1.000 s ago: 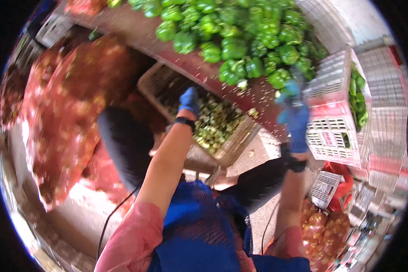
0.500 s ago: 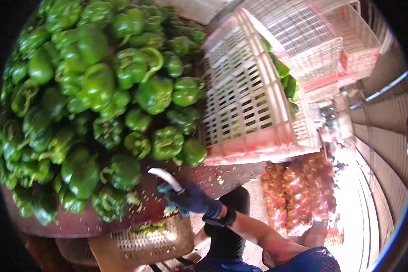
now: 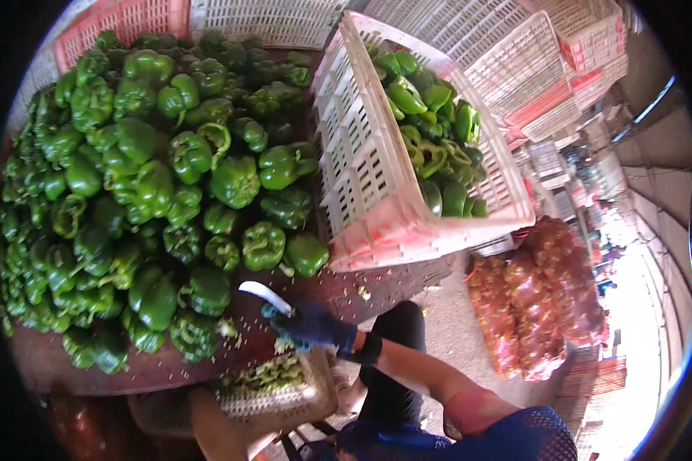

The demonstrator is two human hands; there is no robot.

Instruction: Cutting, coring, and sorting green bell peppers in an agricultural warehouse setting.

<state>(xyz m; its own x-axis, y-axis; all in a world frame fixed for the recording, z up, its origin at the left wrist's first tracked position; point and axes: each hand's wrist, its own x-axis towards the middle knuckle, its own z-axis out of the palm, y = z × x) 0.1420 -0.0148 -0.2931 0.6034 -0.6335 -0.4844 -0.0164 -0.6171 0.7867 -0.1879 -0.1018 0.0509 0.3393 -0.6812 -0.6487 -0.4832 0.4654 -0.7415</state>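
Note:
My right hand (image 3: 313, 326), in a dark blue glove with teal on the fingers, is closed around a small knife (image 3: 264, 296). The knife's pale curved blade points left over the table edge. A big heap of green bell peppers (image 3: 155, 188) covers the table (image 3: 246, 349) to the left of the blade. The nearest ones, including a bell pepper (image 3: 194, 336), lie just left of the hand. My left hand does not show; a blurred patch of bare skin near the lower edge is too unclear to name.
A tilted white and pink plastic crate (image 3: 369, 173) holding green peppers (image 3: 438, 115) stands on the table's right. Below the edge sits a basket (image 3: 277, 403) with pale green scraps. Red mesh sacks (image 3: 527, 307) lie right; stacked crates (image 3: 507, 61) stand behind.
The view has shifted, so the inside of the crate and the crates behind the heap now show more. My right hand still holds the knife in nearly the same place by the table edge.

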